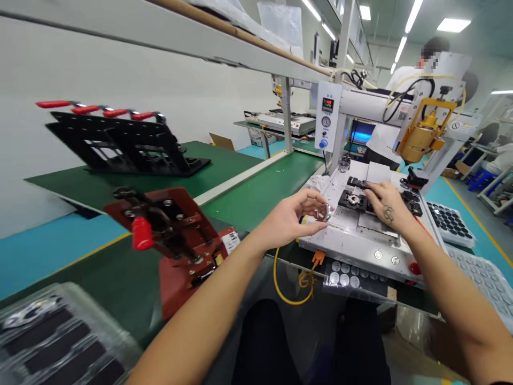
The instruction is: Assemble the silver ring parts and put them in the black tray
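The left hand point(298, 216) is partly closed, thumb below and fingers curled above, around a small, round, shiny metal part point(324, 213). It holds this by the rim just off the front left of the machine's white metal bed point(360, 255), probably to leave the flat faces untouched and the part close to the black block-shaped fixture point(348, 201). A silver metal ring point(354, 199) sits in that fixture, whose recess seems meant to keep it level and fixed in place.

The right hand point(385, 204) reaches over the bed with bent fingers, fingertips at the fixture's far side, perhaps to steady or work it. The back of the hand and the fingers cover the contact, so I cannot tell whether it grips anything.

The gold-coloured cylindrical dispensing head point(419, 140) hangs at the right, apart from both hands, which leaves the fixture reachable. The white plastic tray of black discs point(449, 222) stands beside the machine, presumably for easy reach.

Fingers hide much of the metal part, and blur obscures its detail. The clear plastic tray point(102, 329) at lower left is cut off by the frame; its contents are smeared.
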{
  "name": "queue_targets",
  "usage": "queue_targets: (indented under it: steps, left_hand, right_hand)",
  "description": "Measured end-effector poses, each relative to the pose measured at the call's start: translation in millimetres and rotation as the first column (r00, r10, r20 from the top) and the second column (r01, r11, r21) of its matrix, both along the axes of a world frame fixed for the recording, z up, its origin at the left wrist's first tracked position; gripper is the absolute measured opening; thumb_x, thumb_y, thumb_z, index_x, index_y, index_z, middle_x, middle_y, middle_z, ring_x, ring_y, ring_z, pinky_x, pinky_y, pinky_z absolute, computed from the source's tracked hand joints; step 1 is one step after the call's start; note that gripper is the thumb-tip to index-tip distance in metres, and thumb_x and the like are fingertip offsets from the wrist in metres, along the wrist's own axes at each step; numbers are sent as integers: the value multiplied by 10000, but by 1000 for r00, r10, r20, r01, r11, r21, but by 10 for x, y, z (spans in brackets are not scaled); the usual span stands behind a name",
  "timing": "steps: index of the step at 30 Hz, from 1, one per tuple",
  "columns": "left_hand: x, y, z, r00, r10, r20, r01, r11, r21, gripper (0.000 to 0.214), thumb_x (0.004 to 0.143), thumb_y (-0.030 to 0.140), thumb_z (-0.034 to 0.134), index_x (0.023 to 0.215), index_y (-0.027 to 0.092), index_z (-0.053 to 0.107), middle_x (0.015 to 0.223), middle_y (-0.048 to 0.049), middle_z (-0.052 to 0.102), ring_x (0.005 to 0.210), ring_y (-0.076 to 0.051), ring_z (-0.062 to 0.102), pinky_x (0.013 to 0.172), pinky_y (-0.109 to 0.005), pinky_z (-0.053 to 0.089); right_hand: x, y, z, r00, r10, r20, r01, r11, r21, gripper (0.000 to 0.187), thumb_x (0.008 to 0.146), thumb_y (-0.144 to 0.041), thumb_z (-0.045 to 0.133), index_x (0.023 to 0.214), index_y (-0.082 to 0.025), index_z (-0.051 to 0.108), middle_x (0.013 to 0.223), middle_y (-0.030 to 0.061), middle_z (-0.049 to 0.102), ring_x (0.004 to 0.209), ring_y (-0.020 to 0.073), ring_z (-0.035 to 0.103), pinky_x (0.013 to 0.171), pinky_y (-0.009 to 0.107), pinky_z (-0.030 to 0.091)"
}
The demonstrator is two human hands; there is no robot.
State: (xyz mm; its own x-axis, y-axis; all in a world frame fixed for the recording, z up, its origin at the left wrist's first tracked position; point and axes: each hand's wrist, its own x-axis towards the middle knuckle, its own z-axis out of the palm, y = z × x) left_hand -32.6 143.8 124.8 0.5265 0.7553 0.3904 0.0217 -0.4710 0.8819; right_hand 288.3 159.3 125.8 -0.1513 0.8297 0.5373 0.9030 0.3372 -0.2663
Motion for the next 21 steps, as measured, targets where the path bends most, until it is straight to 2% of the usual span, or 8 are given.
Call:
queue_targets:
  steps: [2,4,8,11,16,18,20,21]
  left_hand:
    - [-44,-164,-117,999,43,-8,-44,998,-40,473,794,360,875,1179,230,633,1100,-90,797,1009,-251,778,970,-421,641]
    - [-112,-322,-283,993,113,-39,-115,992,-49,460,780,361,889,1161,254,655,1111,-78,799,1003,-256,786,954,-409,658]
    - [-178,-550,-652,980,167,-108,-173,984,-50,430,781,365,877,1160,275,694,1057,-56,809,950,-252,790,892,-388,677]
    - [-125,-647,-852,978,133,-159,-147,986,-81,424,785,364,863,1162,253,704,1008,-46,804,904,-237,783,869,-373,664]
    - [-24,-764,-1132,980,21,-196,-58,981,-183,437,779,364,874,1161,233,709,1130,-68,803,1033,-249,769,982,-394,614]
    - [54,-787,-1280,972,-81,-221,30,974,-225,433,791,349,867,1174,230,702,1231,-92,797,1106,-257,760,1013,-398,596]
    - [195,-767,-1448,955,-188,-228,131,961,-243,441,786,333,872,1173,235,685,1359,-112,768,1225,-276,738,1089,-418,559]
    - [287,-737,-1534,946,-229,-230,176,957,-230,443,778,329,880,1161,239,676,1415,-119,746,1308,-291,706,1147,-434,523]
  right_hand:
    - [203,-489,-47,994,-77,-80,84,992,90,389,1119,-379,488,1320,-192,764,1164,148,724,1101,312,643,1030,462,479]
    - [430,-1044,-219,958,-178,-225,223,956,192,318,1093,-405,554,1215,-210,774,1085,106,737,963,271,654,924,417,510]
    - [825,-1870,-829,814,-459,-356,541,823,175,346,996,-536,681,1015,-194,736,929,72,682,835,256,603,804,407,489]
    - [1036,-2054,-1176,757,-554,-346,630,760,162,506,912,-695,720,933,-191,691,903,74,630,861,279,568,835,446,479]
    - [898,-2069,-1348,736,-586,-338,673,686,276,478,903,-655,775,1000,-199,673,963,102,638,930,309,579,901,491,496]
    - [605,-2075,-1423,821,-478,-313,558,789,258,285,1002,-504,714,1014,-222,675,956,112,668,944,317,616,913,505,515]
    - [257,-2043,-1539,934,-245,-259,276,957,91,157,1078,-369,601,1043,-252,699,958,120,713,933,315,664,895,506,551]
    - [96,-2002,-1608,964,-129,-234,132,991,-3,157,1086,-334,580,1069,-270,723,980,117,745,939,310,694,887,496,575]
